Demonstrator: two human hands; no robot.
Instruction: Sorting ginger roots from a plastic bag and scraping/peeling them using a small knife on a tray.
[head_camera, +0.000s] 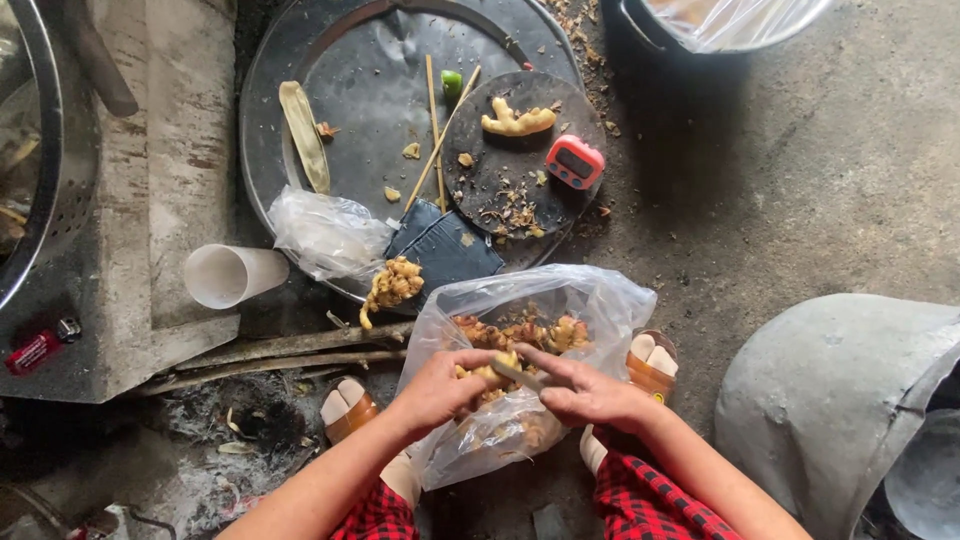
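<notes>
- The left hand (435, 388) has its fingers curled shut around a knob of ginger (487, 370), held just above the open clear plastic bag (600, 300) near the person's feet.
- The right hand (590, 395) grips a small knife (520, 376), its fingers closed on the handle and the blade lying against the ginger, close to the left thumb.
- The blade could slip off the knobbly root toward that thumb, since the piece is small and uneven.
- Peelings may miss the bag and land on the concrete floor (780, 200).
- Farther off, a peeled ginger piece (517, 122) and a red timer (575, 161) rest on a dark round board (500, 180) set on a large metal tray (370, 90).
- A white cup (232, 275) lies on its side to the left.
</notes>
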